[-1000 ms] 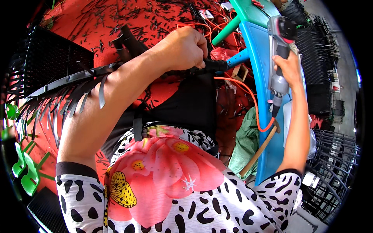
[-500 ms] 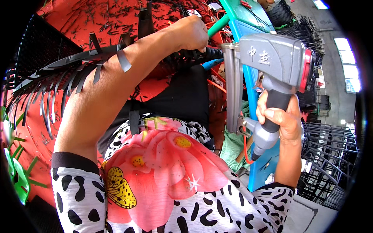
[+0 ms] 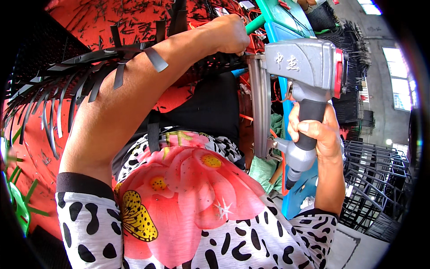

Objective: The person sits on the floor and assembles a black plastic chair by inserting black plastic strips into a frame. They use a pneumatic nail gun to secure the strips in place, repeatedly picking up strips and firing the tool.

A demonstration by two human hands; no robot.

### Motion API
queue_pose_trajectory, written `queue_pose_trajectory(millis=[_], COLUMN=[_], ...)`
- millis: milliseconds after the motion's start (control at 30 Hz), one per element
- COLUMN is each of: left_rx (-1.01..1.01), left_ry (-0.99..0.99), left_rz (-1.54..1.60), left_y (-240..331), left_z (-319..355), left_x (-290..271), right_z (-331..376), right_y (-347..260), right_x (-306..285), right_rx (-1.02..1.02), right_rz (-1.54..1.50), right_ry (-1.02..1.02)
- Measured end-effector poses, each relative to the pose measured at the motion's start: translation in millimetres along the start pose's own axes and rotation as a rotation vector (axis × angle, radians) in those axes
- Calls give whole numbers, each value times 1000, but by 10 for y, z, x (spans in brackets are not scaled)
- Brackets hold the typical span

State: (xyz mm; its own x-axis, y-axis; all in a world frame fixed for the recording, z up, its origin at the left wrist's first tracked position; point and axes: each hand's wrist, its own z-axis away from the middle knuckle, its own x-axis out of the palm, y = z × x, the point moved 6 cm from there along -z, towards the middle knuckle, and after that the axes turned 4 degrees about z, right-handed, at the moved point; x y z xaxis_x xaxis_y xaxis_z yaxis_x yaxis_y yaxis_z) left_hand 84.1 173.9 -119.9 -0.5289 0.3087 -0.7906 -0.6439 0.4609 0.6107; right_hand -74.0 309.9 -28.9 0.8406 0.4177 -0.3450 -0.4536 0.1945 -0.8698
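Note:
My right hand (image 3: 319,132) is wrapped round the black grip of a pneumatic staple gun (image 3: 298,58). The gun has a grey metal body, a red-rimmed end cap and a long magazine, and an orange hose runs near its lower end. Its nose is close beside my left hand (image 3: 232,35), which is closed with the fingertips turned down and hidden. Whatever those fingers hold cannot be made out. Beneath my left hand and forearm lies a black woven panel (image 3: 210,66) with many loose flat strips along its edge; some strips rest over my forearm.
Red fabric (image 3: 96,27) scattered with black strip scraps spreads behind the panel. A blue and green table edge (image 3: 284,33) runs along the right. Black metal frames (image 3: 376,179) are stacked farther right. A green plastic object (image 3: 19,206) is at the far left.
The staple gun has moved left and slightly down, bringing its nose closer to my left hand. My left hand has shifted a little right and up, the panel strips shifting with it.

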Motion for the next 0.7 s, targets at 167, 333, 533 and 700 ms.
queue_pose_trajectory(millis=[167,333,533,700], left_rx=[-16,-38,29,407], left_ry=[0,26,52,194], left_rz=[30,62,-141,-468], left_y=[26,13,11,-77], left_z=[14,-12,-228,-260], left_x=[-17,-12,143,377], right_z=[1,-20,-34,-39], right_y=[25,-63,-58,-137], right_x=[-7,20,-2,20], right_rx=[43,36,72,142], right_rz=[10,3,-45,-42], right_ry=[24,13,21,18])
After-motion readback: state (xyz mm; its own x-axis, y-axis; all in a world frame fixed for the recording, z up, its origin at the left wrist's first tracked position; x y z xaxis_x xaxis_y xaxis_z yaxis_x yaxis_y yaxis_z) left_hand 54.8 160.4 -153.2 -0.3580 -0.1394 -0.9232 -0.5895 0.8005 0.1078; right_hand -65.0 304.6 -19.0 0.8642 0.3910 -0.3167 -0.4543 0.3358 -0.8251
